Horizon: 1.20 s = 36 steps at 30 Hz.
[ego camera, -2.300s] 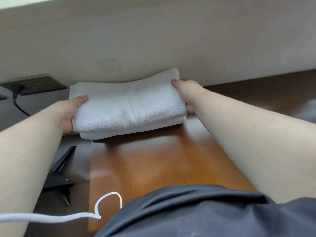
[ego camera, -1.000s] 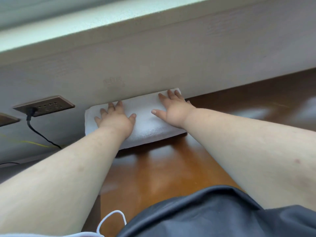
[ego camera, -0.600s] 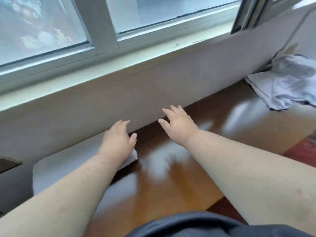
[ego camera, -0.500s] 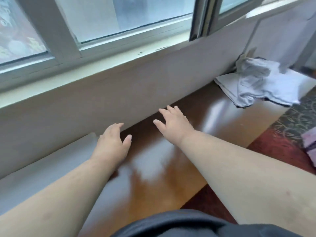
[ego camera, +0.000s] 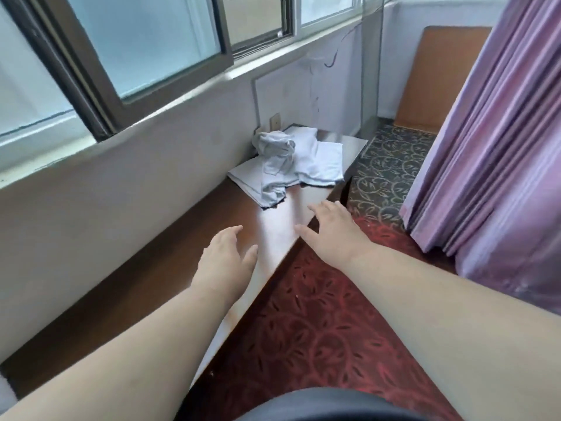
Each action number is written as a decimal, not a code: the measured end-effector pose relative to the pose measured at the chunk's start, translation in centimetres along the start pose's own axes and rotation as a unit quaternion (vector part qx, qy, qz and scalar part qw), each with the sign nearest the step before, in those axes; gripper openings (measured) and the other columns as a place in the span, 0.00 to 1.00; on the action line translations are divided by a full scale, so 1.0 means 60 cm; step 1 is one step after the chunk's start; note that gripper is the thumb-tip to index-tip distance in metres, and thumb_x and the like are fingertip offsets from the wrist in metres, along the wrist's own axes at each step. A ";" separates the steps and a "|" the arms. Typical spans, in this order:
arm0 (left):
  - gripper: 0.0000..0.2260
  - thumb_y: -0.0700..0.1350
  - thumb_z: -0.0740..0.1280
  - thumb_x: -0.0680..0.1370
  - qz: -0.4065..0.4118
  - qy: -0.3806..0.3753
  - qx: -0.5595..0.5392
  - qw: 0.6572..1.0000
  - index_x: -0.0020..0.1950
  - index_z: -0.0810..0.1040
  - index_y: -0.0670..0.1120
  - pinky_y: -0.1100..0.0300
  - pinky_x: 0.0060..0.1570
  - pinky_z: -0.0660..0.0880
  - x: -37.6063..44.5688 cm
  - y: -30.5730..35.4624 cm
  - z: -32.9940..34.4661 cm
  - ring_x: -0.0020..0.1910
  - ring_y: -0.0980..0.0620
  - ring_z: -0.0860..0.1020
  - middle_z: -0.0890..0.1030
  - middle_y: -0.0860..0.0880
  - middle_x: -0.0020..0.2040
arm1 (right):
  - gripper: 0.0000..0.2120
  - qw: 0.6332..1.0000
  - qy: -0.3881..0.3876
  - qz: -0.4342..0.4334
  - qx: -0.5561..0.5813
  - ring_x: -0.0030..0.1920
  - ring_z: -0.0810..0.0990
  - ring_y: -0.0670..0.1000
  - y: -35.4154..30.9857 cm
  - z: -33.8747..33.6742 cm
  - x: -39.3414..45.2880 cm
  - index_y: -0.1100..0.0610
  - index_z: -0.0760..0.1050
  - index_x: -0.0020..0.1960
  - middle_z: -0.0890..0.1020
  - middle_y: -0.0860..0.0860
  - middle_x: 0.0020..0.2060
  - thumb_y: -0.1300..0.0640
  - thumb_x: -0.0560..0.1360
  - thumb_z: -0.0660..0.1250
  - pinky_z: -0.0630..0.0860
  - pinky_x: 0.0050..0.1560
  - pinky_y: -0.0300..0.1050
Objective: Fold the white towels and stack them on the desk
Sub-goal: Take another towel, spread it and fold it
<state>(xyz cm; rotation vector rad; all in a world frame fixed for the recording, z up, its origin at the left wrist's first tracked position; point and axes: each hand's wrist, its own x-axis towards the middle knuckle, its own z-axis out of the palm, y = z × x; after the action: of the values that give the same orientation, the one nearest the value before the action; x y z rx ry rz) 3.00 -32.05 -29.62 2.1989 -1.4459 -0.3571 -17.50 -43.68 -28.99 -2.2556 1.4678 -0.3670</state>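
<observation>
A loose heap of white towels [ego camera: 288,162] lies crumpled on the far end of the brown wooden desk [ego camera: 151,268], against the wall under the window. My left hand [ego camera: 226,259] hovers over the desk's middle with fingers straight and empty. My right hand [ego camera: 331,229] reaches out above the desk's front edge, fingers spread and empty, a short way from the heap. The folded towel placed earlier is out of sight at the left.
The wall and window sill [ego camera: 182,95] run along the desk's far side. Red patterned carpet [ego camera: 318,329] covers the floor to the right, and a purple curtain [ego camera: 491,147] hangs at the right. A wooden board [ego camera: 437,77] leans in the corner.
Both hands let go of the folded towel at the left and lifted off it. The view swung right, bringing the unfolded heap into sight, and both hands moved toward it.
</observation>
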 end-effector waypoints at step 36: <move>0.30 0.57 0.67 0.77 -0.032 -0.001 0.023 0.999 0.77 0.62 0.52 0.51 0.72 0.61 0.635 0.100 0.112 0.74 0.49 0.63 0.65 0.49 0.75 | 0.36 0.996 -0.069 -0.059 -0.026 0.79 0.48 0.55 0.089 -0.007 0.666 0.47 0.57 0.79 0.54 0.53 0.79 0.37 0.76 0.65 0.57 0.75 0.59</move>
<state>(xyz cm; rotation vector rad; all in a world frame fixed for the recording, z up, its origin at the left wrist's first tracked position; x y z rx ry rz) 10.68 -70.41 -30.50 2.2864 -1.3993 -0.3520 -5.70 -82.12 -31.55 -2.3643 1.2929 -0.2060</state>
